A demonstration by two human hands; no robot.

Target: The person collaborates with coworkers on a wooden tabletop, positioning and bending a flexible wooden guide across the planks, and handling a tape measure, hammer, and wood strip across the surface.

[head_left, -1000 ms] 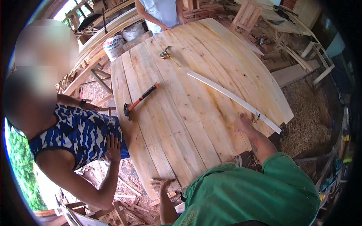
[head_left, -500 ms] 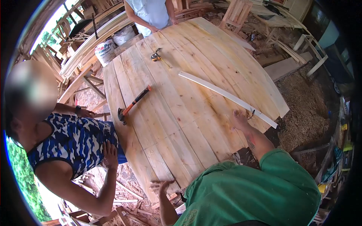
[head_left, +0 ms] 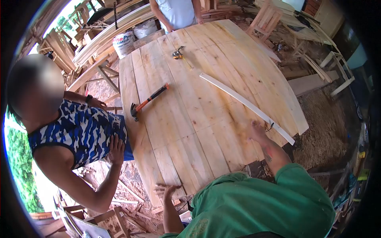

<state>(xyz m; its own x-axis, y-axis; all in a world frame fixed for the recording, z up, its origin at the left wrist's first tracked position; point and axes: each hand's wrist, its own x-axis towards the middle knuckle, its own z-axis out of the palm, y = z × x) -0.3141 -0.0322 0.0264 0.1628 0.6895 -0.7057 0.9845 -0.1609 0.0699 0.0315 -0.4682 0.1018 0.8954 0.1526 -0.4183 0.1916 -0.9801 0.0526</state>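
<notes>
A broad panel of joined boards [head_left: 190, 119] lies in front of me. My left hand [head_left: 166, 190] rests at its near left edge with the fingers spread, holding nothing. Near the right side, my right hand [head_left: 257, 131] leans on the boards, its thumb apart from the bent fingers and no object visible in it. Just beyond it lies a long white strip [head_left: 246, 104] with a small dark loop near its end. An orange-and-black hammer [head_left: 149, 101] lies on the left boards. Farther up is a tape measure [head_left: 177, 54], its blade slightly out.
A person in a camouflage tank top [head_left: 85, 133] stands at the left, one hand against the torso. Another person [head_left: 176, 14] touches the far edge with both hands. A white sack [head_left: 124, 45], stacked lumber and a wooden frame [head_left: 265, 20] surround the panel; sawdust covers the floor.
The camera view has shifted slightly back and forth. The person at the left has turned the head. My hands, the hammer, tape measure and strip keep their places on the panel.
</notes>
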